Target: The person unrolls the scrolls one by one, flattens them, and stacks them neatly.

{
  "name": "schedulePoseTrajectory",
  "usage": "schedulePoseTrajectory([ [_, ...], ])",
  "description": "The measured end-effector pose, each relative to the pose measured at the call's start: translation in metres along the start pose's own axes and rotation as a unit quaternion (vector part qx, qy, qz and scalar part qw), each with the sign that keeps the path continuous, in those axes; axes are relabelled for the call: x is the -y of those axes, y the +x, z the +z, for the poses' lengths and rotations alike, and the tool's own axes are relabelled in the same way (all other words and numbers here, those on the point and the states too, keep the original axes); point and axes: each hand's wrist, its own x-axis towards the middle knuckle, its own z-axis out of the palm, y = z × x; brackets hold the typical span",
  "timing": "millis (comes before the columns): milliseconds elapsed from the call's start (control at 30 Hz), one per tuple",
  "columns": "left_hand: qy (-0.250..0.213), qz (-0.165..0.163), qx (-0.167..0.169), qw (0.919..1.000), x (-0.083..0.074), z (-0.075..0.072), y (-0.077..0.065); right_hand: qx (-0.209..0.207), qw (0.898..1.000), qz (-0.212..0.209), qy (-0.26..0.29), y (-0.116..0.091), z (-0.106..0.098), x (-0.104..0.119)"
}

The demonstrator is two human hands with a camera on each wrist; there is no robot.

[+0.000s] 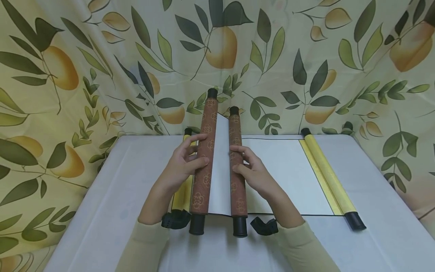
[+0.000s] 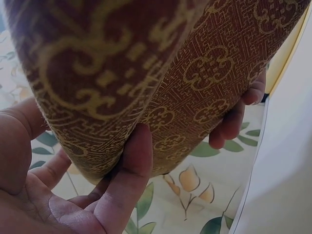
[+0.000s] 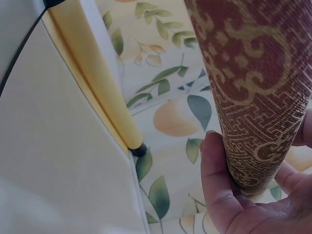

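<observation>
Red-brown scroll point(image 1: 219, 158) is held over the bench point(image 1: 136, 170), left hand point(image 1: 180, 164) and right hand point(image 1: 255, 172) each pinching one roller point(image 1: 203, 183). Keep the rollers parallel, sheet point(image 1: 221, 181) lightly taut, so neither edge creases.

Wrist views close, seemingly forward-facing

No words, labels, brands, numbers or signs can be read on anything in view from here.

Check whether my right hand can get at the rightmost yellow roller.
Probably not: the right hand grips a reddish roller. Once freed, its way to the yellow roller looks clear over flat white paper.
</observation>
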Motion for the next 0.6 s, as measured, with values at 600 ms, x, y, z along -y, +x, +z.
schedulePoseTrajectory([
  [600, -0.018, 0.018, -0.002, 0.9997, -0.0054, -0.0075, -0.0031, 0.003, 1.000, 0.007, 0.007, 0.0019, -0.0006, -0.0026],
])
